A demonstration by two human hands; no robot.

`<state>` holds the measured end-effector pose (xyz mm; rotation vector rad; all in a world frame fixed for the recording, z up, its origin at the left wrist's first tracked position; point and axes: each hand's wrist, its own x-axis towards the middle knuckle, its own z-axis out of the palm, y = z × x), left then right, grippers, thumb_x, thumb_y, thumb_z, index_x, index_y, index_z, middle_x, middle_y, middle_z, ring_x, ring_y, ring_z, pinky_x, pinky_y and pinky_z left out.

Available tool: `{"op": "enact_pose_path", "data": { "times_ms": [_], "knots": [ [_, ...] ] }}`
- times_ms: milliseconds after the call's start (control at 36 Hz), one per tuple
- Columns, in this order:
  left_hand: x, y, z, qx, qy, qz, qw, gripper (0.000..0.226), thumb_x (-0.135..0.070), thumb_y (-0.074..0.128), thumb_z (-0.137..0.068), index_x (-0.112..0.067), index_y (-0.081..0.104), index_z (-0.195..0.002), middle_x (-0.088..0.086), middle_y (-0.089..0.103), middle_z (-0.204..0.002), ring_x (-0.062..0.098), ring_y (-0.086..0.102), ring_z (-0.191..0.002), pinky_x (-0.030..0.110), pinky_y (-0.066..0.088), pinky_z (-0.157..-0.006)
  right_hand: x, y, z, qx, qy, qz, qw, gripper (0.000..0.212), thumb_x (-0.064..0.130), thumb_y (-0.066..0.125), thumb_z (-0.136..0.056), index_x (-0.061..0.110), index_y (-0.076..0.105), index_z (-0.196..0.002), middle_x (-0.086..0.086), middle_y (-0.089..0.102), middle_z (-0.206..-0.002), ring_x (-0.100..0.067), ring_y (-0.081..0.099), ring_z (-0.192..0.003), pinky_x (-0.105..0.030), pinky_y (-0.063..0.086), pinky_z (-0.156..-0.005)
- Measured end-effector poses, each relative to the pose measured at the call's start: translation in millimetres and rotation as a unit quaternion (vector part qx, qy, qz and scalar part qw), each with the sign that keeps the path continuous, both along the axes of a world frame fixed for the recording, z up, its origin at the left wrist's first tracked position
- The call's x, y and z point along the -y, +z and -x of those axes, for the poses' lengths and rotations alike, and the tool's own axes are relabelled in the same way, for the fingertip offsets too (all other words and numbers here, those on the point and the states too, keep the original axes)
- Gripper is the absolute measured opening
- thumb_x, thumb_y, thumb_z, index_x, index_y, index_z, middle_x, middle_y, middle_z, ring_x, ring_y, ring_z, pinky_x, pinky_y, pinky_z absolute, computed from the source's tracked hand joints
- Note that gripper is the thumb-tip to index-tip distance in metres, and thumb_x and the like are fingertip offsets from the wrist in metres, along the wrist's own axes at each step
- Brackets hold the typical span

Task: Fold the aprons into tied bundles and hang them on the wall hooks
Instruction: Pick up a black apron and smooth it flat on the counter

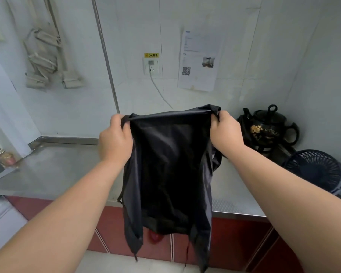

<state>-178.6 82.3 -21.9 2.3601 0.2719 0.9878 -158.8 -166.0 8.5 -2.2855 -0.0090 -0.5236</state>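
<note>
Hands, left hand (pixel 115 139) and right hand (pixel 225 128), gripped the top corners of a thin black fabric apron (pixel 171 170) with curled fingers, hanging it above the near steel counter (pixel 63 170), apparently early folding; next, halving it lengthwise.

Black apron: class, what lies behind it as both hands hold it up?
Behind the black apron run the steel counter and red cabinet fronts. The white cable drops behind its top edge; where the cable ends is covered.

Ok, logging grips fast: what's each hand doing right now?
Left hand: grips the black apron's top edge.
Right hand: grips its other top corner.
</note>
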Motion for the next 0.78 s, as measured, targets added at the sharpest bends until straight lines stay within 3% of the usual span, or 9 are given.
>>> {"op": "enact_pose_path", "data": {
  "times_ms": [56,111,194,306,389,472,528,639,778],
  "knots": [
    [-1,-2,-6,-0.076,-0.013,-0.004,0.997,0.024,-0.029,0.036,-0.098,-0.013,0.052,-0.102,0.009,0.064,-0.071,0.030,0.063,-0.067,0.036,0.048,-0.064,1,2,-4,-0.027,0.007,0.014,0.999,0.027,0.026,0.034,-0.102,0.004,0.050,-0.100,-0.005,0.047,-0.088,-0.023,0.042,-0.080,-0.029,0.030,-0.069],
    [-1,-5,-8,-0.141,0.004,-0.018,0.990,0.025,-0.028,0.038,-0.098,-0.009,0.054,-0.095,0.006,0.062,-0.071,0.028,0.061,-0.068,0.032,0.044,-0.061,4,-2,-7,-0.050,0.011,0.038,0.998,0.023,0.026,0.035,-0.102,0.008,0.048,-0.096,-0.005,0.046,-0.089,-0.022,0.040,-0.080,-0.028,0.029,-0.070],
    [3,0,-3,-0.089,0.025,-0.017,0.996,0.023,-0.026,0.038,-0.099,-0.010,0.054,-0.094,0.012,0.057,-0.077,0.030,0.046,-0.072,0.033,0.035,-0.063,4,-7,-5,-0.043,0.010,0.024,0.999,0.024,0.026,0.035,-0.102,0.007,0.048,-0.094,-0.005,0.048,-0.086,-0.025,0.043,-0.078,-0.029,0.032,-0.068],
    [4,10,-7,-0.135,0.031,-0.084,0.987,0.025,-0.026,0.034,-0.100,-0.012,0.042,-0.081,0.010,0.051,-0.074,0.033,0.049,-0.071,0.033,0.034,-0.058,0,-4,-12,-0.066,0.027,-0.087,0.994,0.022,0.023,0.034,-0.101,0.006,0.050,-0.101,-0.012,0.056,-0.092,-0.030,0.059,-0.067,-0.044,0.056,-0.070],
    [9,14,-11,-0.135,-0.054,0.084,0.986,0.022,-0.020,0.032,-0.100,-0.008,0.047,-0.090,0.011,0.063,-0.076,0.025,0.065,-0.060,0.036,0.052,-0.059,-2,-4,-20,-0.089,0.032,-0.213,0.973,0.021,0.020,0.033,-0.100,0.012,0.049,-0.110,-0.011,0.054,-0.097,-0.023,0.057,-0.064,-0.042,0.059,-0.069],
    [11,22,-20,-0.080,-0.116,0.298,0.944,0.015,-0.011,0.033,-0.098,-0.015,0.045,-0.106,0.010,0.066,-0.094,0.018,0.069,-0.070,0.033,0.056,-0.066,-3,0,-27,-0.068,0.049,-0.328,0.941,0.028,0.013,0.032,-0.100,0.013,0.047,-0.123,-0.005,0.054,-0.090,-0.021,0.056,-0.082,-0.035,0.057,-0.075],
    [14,27,-27,-0.047,-0.132,0.372,0.918,0.019,-0.007,0.033,-0.098,-0.016,0.044,-0.109,0.009,0.063,-0.102,0.017,0.068,-0.079,0.027,0.055,-0.069,-4,4,-31,-0.050,0.063,-0.358,0.930,0.028,0.010,0.032,-0.099,0.014,0.049,-0.120,-0.002,0.056,-0.091,-0.018,0.057,-0.089,-0.032,0.054,-0.079],
    [15,36,-44,-0.028,-0.180,0.437,0.881,0.029,-0.009,0.035,-0.099,-0.017,0.047,-0.124,0.006,0.060,-0.108,0.017,0.061,-0.099,0.023,0.049,-0.080,-8,9,-44,-0.018,0.100,-0.388,0.916,0.026,0.006,0.033,-0.096,0.023,0.053,-0.096,0.004,0.059,-0.096,-0.016,0.059,-0.100,-0.032,0.051,-0.090],
    [10,28,-73,-0.016,-0.206,0.408,0.889,0.031,-0.008,0.035,-0.099,-0.022,0.053,-0.121,-0.001,0.060,-0.114,0.008,0.058,-0.103,0.011,0.045,-0.073,-13,-1,-75,0.001,0.090,-0.337,0.937,0.025,0.018,0.035,-0.096,0.036,0.052,-0.087,0.013,0.057,-0.093,-0.014,0.054,-0.098,-0.040,0.042,-0.103]
  ]
}}
